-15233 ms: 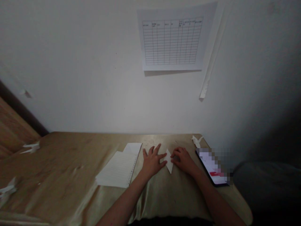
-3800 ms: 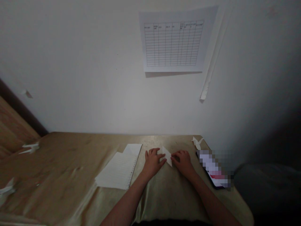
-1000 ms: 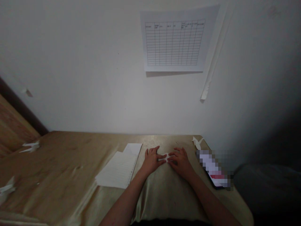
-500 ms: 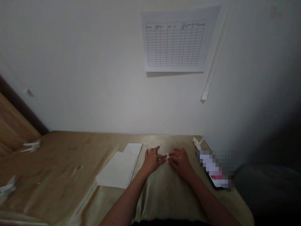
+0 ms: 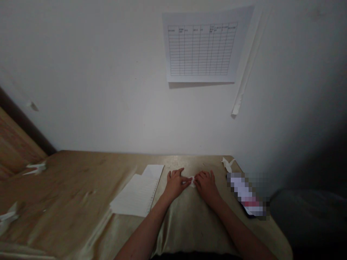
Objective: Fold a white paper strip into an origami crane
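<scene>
A small folded piece of white paper [image 5: 192, 181] lies on the cloth-covered table between my two hands. My left hand [image 5: 176, 183] has its thumb and index finger on the paper's left side, with the other fingers spread away from it. At the paper's right side, the fingertips of my right hand [image 5: 205, 183] press together, partly covering it. The folds are too small to make out. Left of my hands lie loose ruled sheets [image 5: 135, 196] with punched holes along one edge.
A folded paper bird [image 5: 227, 165] rests at the back right corner, beside a phone [image 5: 248, 198] with a blurred screen. Other folded paper shapes [image 5: 36, 168] [image 5: 9, 216] lie at the left. Behind the table [image 5: 81, 180] is a wall with a printed grid sheet [image 5: 200, 50].
My right hand's fingers have drawn closer together and shifted slightly on the paper, showing a bit more of it. My left hand stays nearly still.
</scene>
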`<state>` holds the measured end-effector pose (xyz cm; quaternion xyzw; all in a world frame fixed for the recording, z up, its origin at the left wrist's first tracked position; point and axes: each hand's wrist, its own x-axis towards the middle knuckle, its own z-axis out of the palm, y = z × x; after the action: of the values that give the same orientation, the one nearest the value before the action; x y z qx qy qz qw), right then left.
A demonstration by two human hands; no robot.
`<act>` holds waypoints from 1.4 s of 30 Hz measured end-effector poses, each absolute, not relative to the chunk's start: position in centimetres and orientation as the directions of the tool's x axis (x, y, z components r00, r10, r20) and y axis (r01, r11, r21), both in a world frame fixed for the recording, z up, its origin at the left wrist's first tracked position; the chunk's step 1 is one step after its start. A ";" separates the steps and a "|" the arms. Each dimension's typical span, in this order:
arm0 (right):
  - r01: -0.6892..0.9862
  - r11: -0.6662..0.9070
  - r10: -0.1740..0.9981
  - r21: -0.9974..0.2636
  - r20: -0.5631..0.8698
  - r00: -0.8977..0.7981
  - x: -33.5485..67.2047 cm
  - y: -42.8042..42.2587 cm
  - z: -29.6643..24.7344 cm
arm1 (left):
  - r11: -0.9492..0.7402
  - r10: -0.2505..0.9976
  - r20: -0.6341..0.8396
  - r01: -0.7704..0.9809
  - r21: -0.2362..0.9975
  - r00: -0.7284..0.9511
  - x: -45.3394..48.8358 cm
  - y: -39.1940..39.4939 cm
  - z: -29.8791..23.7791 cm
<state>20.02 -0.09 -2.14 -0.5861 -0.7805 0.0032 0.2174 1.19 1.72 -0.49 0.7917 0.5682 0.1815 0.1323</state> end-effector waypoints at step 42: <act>0.910 0.073 0.978 -0.408 0.207 0.014 19.8 0.0 -1.7 | -0.227 0.973 0.142 0.849 0.478 0.180 2.0 1.8 -0.4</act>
<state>19.84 0.02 -1.69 -0.6764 -0.6979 0.0765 0.2224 2.03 1.81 -0.43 0.7539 0.6042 0.2122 0.1471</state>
